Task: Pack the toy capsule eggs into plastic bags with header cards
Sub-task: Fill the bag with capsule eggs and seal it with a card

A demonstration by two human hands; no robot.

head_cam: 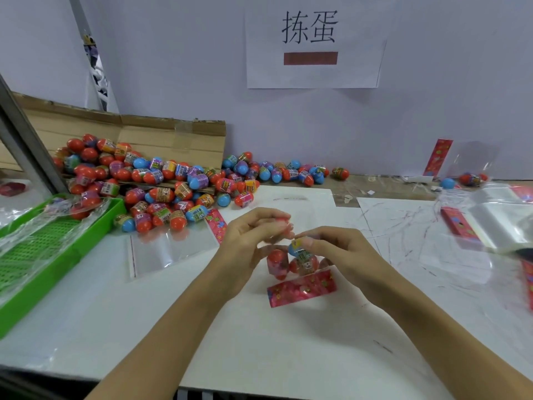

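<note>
White table (pixel 288 342); both hands' fingertips blur over bagged eggs (pixel 291 262).

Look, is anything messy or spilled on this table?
Yes. The capsule eggs have tumbled out of the flattened cardboard box into a loose pile, some against the green tray, and a blue egg lies far right. The white table is scribbled with pen marks. Nothing looks broken.

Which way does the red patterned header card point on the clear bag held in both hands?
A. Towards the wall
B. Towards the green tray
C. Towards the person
C: the red patterned header card lies at the near end of the clear plastic bag, below the capsule eggs.
</note>
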